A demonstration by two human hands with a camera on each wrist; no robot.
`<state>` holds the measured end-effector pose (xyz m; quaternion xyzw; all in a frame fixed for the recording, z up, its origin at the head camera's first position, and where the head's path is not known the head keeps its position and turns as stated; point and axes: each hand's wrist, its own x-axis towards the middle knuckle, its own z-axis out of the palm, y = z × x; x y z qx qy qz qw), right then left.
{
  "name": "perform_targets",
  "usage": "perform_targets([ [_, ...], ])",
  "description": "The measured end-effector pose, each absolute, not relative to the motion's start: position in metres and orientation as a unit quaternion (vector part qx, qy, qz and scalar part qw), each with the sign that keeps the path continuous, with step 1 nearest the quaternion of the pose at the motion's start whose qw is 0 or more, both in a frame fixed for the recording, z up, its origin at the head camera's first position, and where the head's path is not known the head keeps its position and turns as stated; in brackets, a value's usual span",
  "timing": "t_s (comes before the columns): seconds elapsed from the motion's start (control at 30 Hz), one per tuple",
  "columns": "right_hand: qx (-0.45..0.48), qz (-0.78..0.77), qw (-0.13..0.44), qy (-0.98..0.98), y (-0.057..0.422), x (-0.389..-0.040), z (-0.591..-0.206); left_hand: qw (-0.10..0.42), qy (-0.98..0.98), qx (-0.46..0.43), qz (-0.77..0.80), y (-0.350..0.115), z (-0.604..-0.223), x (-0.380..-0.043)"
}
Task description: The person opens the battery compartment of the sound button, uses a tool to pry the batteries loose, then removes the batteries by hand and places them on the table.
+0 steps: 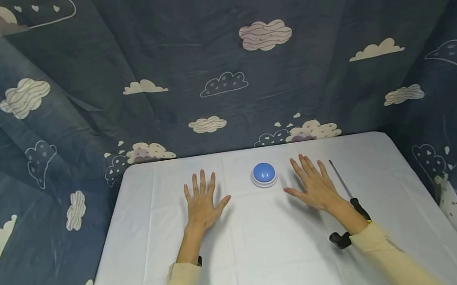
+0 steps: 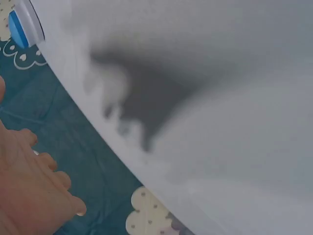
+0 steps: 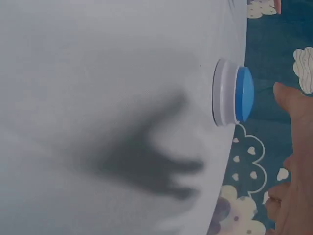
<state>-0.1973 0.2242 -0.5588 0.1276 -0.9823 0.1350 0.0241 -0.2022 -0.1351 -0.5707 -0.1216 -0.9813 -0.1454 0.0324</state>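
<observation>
The person's left hand [image 1: 203, 210] and right hand [image 1: 317, 188] hovered, fingers straight and spread, gripping nothing. Near frame centre, between them, a blue dome [image 1: 264, 172] sat in its white base [image 3: 225, 92].

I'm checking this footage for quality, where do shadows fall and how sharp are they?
Left wrist view: a dark, soft-edged shadow on the table; right wrist view: another, below-left of the button, whose outline looks crisper; head view: fainter shadows beside the left hand and right hand, each on the thumb side.
</observation>
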Motion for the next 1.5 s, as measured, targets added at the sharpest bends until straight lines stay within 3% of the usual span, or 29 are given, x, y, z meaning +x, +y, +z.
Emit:
perform_targets([
  [0.33, 0.14, 0.147, -0.004, -0.979, 0.207, -0.224, -0.575, 0.002, -0.98, -0.163, -0.11, -0.103, -0.585, -0.23],
  [0.53, 0.152, 0.14, 0.007, -0.978, 0.19, -0.234, -0.586, -0.005, -0.977, -0.183, -0.113, -0.081, -0.591, -0.245],
  [1.1, 0.174, 0.175, -0.036, -0.968, 0.169, -0.249, -0.595, -0.053, -0.97, -0.216, -0.093, -0.03, -0.609, -0.264],
  [1.5, 0.194, 0.219, 0.022, -0.956, 0.172, -0.244, -0.599, -0.025, -0.962, -0.236, -0.132, -0.029, -0.607, -0.253],
])
